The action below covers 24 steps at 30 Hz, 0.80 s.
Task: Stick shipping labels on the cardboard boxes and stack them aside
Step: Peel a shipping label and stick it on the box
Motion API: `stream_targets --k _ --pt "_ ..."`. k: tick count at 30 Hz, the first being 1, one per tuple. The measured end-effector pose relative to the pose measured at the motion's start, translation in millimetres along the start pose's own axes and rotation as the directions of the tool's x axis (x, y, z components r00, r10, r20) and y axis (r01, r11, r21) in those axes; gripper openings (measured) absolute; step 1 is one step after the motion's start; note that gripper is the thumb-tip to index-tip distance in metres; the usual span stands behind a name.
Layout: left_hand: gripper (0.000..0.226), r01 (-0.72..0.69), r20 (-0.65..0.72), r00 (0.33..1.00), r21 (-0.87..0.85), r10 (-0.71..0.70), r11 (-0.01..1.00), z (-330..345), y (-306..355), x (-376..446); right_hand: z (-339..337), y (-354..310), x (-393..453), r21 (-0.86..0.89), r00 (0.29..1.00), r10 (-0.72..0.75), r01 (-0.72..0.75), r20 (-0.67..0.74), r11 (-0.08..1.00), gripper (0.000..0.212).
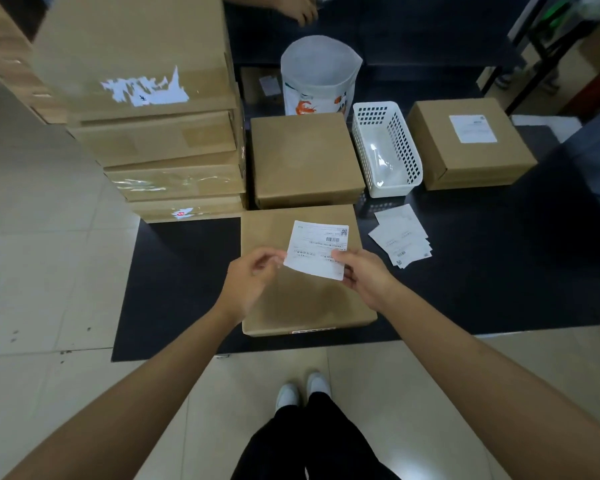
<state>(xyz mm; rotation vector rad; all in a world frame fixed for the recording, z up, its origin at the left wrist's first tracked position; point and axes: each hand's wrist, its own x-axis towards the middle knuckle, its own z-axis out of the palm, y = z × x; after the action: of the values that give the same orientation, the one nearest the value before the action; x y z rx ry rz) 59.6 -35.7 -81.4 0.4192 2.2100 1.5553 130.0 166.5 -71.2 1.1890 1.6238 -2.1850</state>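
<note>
Above the plain brown cardboard box on the black desk, the right hand and left hand each pinch the white printed shipping label in their grip.

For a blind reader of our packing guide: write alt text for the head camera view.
Two bare hands, left hand and right hand, hold a white printed shipping label above a plain brown cardboard box on a black table. Behind it sit another unlabelled brown box, a white perforated plastic basket and a labelled brown box; loose white labels lie to the right.
</note>
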Motion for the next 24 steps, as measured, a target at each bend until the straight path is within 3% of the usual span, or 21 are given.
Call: stream_targets --k 2,6,10,16,20,24 --pt "0.013 0.062 -0.069 0.995 -0.099 -0.069 0.993 5 3 4 -1 -1 5 -0.079 0.999 -0.035 0.036 0.013 0.996 0.026" --pt "0.033 0.241 -0.072 0.964 -0.174 -0.256 0.955 14 7 20 1 -8 13 -0.178 0.995 -0.096 0.102 0.039 0.979 0.029" --pt "0.047 0.278 -0.113 0.946 -0.197 -0.304 0.94 21 8 29 4 -11 23 -0.268 0.989 -0.146 0.144 0.013 0.952 0.026" --pt "0.045 0.302 -0.129 0.941 -0.105 -0.314 0.948 22 5 35 6 -9 33 -0.348 0.984 -0.176 0.171 0.017 0.922 0.008" --pt "0.022 0.316 -0.208 0.929 0.009 -0.307 0.949 22 -1 38 12 -8 34 -0.406 0.98 -0.201 0.178 -0.013 0.896 0.009" --pt "0.018 0.344 -0.235 0.922 0.136 -0.307 0.929 22 -7 42 19 -7 35 -0.584 0.954 -0.287 0.182 -0.092 0.791 0.017"
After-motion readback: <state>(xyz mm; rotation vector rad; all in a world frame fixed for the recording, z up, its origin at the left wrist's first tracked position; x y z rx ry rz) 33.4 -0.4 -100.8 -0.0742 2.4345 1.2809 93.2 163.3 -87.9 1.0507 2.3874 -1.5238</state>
